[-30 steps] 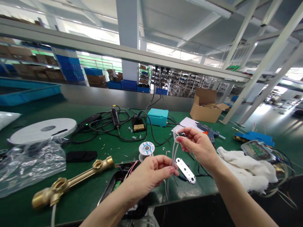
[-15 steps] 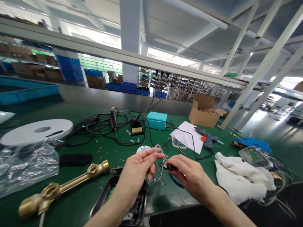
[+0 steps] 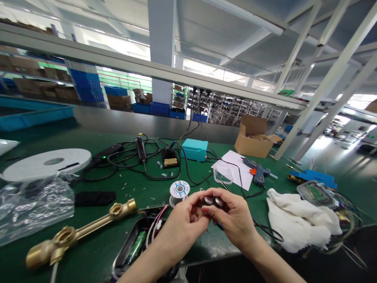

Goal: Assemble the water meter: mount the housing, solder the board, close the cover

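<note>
My left hand point(image 3: 184, 230) and my right hand point(image 3: 232, 218) meet above the green bench mat point(image 3: 97, 135). Between them they pinch a small dark part with two round metal-rimmed faces point(image 3: 213, 201). Its underside is hidden by my fingers. Just beyond my left hand stands a spool of solder wire point(image 3: 179, 192). Below that hand lies a dark tray point(image 3: 125, 255) holding red and white wires and a green cylinder. Thin black cable point(image 3: 265, 228) runs past my right wrist.
A brass valve body point(image 3: 79, 232) lies at left, near a plastic bag point(image 3: 32, 208) and a white disc point(image 3: 47, 169). Further back are a soldering station point(image 3: 194, 150), a hot glue gun point(image 3: 257, 173), a white cloth point(image 3: 300, 222) and a cardboard box point(image 3: 253, 139).
My hands have come together around the small dark part. The loop of pale tubing held earlier no longer shows, and the solder spool is uncovered.
</note>
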`<action>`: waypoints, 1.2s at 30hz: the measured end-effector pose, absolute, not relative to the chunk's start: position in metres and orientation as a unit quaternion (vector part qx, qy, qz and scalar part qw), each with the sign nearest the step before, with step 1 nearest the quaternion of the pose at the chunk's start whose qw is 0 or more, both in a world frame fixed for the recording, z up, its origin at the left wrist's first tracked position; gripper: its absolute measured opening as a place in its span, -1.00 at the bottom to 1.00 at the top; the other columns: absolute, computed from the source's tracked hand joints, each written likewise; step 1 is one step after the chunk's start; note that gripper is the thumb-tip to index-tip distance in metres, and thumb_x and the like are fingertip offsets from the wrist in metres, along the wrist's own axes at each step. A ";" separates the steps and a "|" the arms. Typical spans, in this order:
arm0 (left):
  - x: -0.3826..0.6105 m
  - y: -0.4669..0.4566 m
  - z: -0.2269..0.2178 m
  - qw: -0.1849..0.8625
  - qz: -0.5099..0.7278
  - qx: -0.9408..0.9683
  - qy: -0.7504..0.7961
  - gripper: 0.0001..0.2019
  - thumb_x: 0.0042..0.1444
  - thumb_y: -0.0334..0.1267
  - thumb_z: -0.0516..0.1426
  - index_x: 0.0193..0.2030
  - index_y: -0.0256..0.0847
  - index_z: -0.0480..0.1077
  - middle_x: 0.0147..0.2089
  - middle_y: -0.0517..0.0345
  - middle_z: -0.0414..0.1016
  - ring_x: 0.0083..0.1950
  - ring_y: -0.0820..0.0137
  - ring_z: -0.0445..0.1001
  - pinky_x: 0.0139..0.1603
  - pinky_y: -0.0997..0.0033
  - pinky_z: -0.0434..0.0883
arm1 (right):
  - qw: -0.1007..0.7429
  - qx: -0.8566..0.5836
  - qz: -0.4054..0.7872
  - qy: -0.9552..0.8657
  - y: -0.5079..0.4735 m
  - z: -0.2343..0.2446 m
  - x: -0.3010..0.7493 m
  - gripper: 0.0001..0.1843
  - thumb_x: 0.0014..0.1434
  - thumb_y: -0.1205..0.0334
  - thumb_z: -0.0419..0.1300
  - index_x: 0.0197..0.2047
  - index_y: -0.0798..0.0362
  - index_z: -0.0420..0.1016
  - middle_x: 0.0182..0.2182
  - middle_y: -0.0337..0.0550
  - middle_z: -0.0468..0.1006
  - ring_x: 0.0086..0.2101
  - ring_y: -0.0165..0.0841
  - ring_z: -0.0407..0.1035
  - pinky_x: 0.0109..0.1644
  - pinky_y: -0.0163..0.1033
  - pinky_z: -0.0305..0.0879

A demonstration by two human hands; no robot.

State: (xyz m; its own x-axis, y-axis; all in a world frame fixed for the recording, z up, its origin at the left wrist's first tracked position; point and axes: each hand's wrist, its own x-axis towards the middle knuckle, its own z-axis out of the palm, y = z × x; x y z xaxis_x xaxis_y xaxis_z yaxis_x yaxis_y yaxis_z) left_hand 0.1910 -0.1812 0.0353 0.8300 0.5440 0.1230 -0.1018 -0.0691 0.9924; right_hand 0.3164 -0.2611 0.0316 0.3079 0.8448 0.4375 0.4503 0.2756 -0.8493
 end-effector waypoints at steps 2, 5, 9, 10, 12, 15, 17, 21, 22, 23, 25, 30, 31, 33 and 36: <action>0.192 -0.182 0.036 0.665 0.239 0.689 0.161 -0.69 0.01 -0.28 0.11 -0.07 -0.28 0.36 -0.22 0.13 0.44 -0.20 0.37 0.39 -0.14 0.44 0.33 | 0.572 -0.581 0.163 -0.555 -0.260 0.035 0.314 -0.82 0.04 0.32 0.29 -0.22 -0.03 0.52 -0.38 -0.31 0.51 -0.41 -0.49 0.35 -0.32 -0.42 0.28; 0.193 -0.183 0.035 0.616 0.240 0.729 0.178 -0.77 0.03 -0.29 0.07 -0.16 -0.29 0.38 -0.26 0.13 0.44 -0.17 0.33 0.38 -0.11 0.42 0.30 | 0.581 -0.579 0.153 -0.552 -0.257 0.039 0.313 -0.84 0.02 0.33 0.31 -0.26 -0.01 0.54 -0.32 -0.25 0.50 -0.29 -0.44 0.37 -0.21 -0.38 0.27; 0.191 -0.182 0.032 0.544 0.246 0.774 0.209 -0.84 0.08 -0.30 -0.01 -0.25 -0.24 0.36 -0.29 0.16 0.43 -0.24 0.34 0.34 -0.14 0.40 0.27 | 0.579 -0.586 0.186 -0.536 -0.256 0.042 0.315 -0.81 -0.02 0.27 0.33 -0.27 0.03 0.52 -0.32 -0.24 0.42 -0.37 -0.47 0.30 -0.34 -0.38 0.22; 0.190 -0.181 0.032 0.541 0.247 0.775 0.216 -0.84 0.11 -0.27 -0.02 -0.28 -0.23 0.35 -0.30 0.15 0.43 -0.26 0.35 0.33 -0.18 0.41 0.27 | 0.574 -0.594 0.205 -0.526 -0.256 0.041 0.317 -0.76 -0.01 0.24 0.33 -0.22 0.03 0.50 -0.32 -0.24 0.41 -0.43 -0.50 0.26 -0.40 -0.39 0.18; 0.188 -0.178 0.032 0.540 0.250 0.771 0.227 -0.79 0.15 -0.19 -0.05 -0.35 -0.23 0.32 -0.34 0.15 0.40 -0.30 0.35 0.30 -0.24 0.42 0.25 | 0.558 -0.616 0.240 -0.502 -0.256 0.040 0.322 -0.64 0.03 0.18 0.30 -0.08 0.03 0.43 -0.34 -0.26 0.41 -0.51 -0.53 0.17 -0.48 -0.39 0.10; 0.186 -0.173 0.032 0.549 0.262 0.761 0.227 -0.73 0.18 -0.12 -0.08 -0.43 -0.22 0.27 -0.38 0.17 0.33 -0.33 0.38 0.26 -0.27 0.43 0.22 | 0.529 -0.627 0.286 -0.495 -0.256 0.036 0.329 -0.63 0.09 0.09 0.24 -0.06 0.08 0.42 -0.39 -0.23 0.46 -0.50 -0.50 0.21 -0.45 -0.37 0.13; 0.186 -0.170 0.031 0.569 0.252 0.751 0.221 -0.73 0.17 -0.12 -0.07 -0.43 -0.21 0.27 -0.43 0.21 0.28 -0.39 0.41 0.22 -0.33 0.44 0.19 | 0.514 -0.626 0.287 -0.512 -0.256 0.033 0.330 -0.70 0.12 0.07 0.22 -0.17 0.11 0.45 -0.40 -0.19 0.50 -0.47 -0.47 0.27 -0.40 -0.35 0.18; 0.189 -0.167 0.026 0.632 0.205 0.711 0.230 -0.75 0.14 -0.08 -0.04 -0.38 -0.21 0.26 -0.58 0.34 0.07 -0.54 0.49 0.05 -0.49 0.48 0.04 | 0.465 -0.665 0.117 -0.572 -0.258 0.032 0.327 -0.88 0.18 0.21 0.15 -0.30 0.07 0.45 -0.43 -0.24 0.48 -0.48 -0.47 0.26 -0.40 -0.34 0.17; 0.189 -0.166 0.026 0.651 0.197 0.696 0.230 -0.74 0.12 -0.05 -0.02 -0.37 -0.21 0.26 -0.59 0.36 0.03 -0.56 0.50 0.01 -0.51 0.48 0.01 | 0.450 -0.666 0.077 -0.589 -0.259 0.032 0.326 -0.90 0.19 0.25 0.13 -0.31 0.06 0.44 -0.44 -0.25 0.47 -0.47 -0.47 0.26 -0.39 -0.34 0.18; 0.189 -0.165 0.027 0.670 0.190 0.681 0.227 -0.72 0.10 -0.02 0.00 -0.36 -0.22 0.25 -0.60 0.38 0.01 -0.57 0.52 -0.01 -0.52 0.48 -0.02 | 0.440 -0.660 0.048 -0.607 -0.260 0.033 0.326 -0.92 0.20 0.29 0.12 -0.31 0.05 0.43 -0.43 -0.24 0.46 -0.45 -0.46 0.27 -0.37 -0.34 0.21; 0.186 -0.163 0.031 0.713 0.163 0.648 0.215 -0.68 0.05 0.04 0.04 -0.37 -0.22 0.24 -0.60 0.39 -0.01 -0.57 0.54 -0.05 -0.53 0.49 -0.06 | 0.424 -0.631 0.010 -0.650 -0.263 0.035 0.326 -0.91 0.22 0.35 0.08 -0.26 0.05 0.40 -0.33 -0.17 0.47 -0.33 -0.42 0.34 -0.24 -0.30 0.29; 0.175 -0.155 0.048 0.768 0.003 0.620 0.159 -0.77 -0.04 -0.13 0.14 -0.47 -0.25 0.24 -0.55 0.33 0.10 -0.54 0.57 -0.06 -0.51 0.47 -0.09 | 0.306 -0.505 -0.017 -0.807 -0.269 0.050 0.327 -0.77 0.18 0.52 -0.01 -0.16 0.06 0.32 0.19 0.03 0.26 0.21 -0.26 0.05 0.26 0.00 0.05; 0.175 -0.154 0.050 0.760 -0.021 0.632 0.152 -0.82 -0.07 -0.20 0.13 -0.51 -0.25 0.23 -0.55 0.32 0.11 -0.55 0.57 -0.06 -0.51 0.47 -0.10 | 0.286 -0.489 0.006 -0.824 -0.270 0.054 0.327 -0.76 0.18 0.53 -0.01 -0.16 0.06 0.31 0.20 0.03 0.25 0.23 -0.27 0.04 0.27 0.00 0.03; 0.175 -0.153 0.053 0.743 -0.045 0.650 0.155 -0.87 -0.13 -0.31 0.09 -0.58 -0.24 0.20 -0.57 0.31 0.10 -0.55 0.56 -0.07 -0.52 0.45 -0.10 | 0.274 -0.478 0.065 -0.832 -0.271 0.060 0.326 -0.76 0.18 0.53 -0.02 -0.14 0.05 0.29 0.16 0.03 0.30 0.18 -0.32 0.14 0.23 -0.07 0.13; 0.179 -0.153 0.053 0.751 -0.056 0.634 0.175 -0.94 -0.19 -0.35 0.04 -0.58 -0.24 0.20 -0.58 0.31 0.09 -0.56 0.55 -0.05 -0.52 0.46 -0.08 | 0.293 -0.485 0.112 -0.816 -0.272 0.061 0.326 -0.76 0.20 0.51 -0.01 -0.13 0.03 0.29 0.12 -0.01 0.36 0.09 -0.36 0.26 0.13 -0.15 0.24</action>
State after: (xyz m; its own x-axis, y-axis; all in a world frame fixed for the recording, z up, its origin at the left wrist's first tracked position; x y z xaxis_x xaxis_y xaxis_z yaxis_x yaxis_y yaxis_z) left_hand 0.1788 -0.1533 0.0528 0.9324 0.1373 -0.3342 0.3065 0.1895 0.9328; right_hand 0.3262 -0.2717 0.0615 -0.3572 0.8578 0.3697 0.7267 0.5038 -0.4670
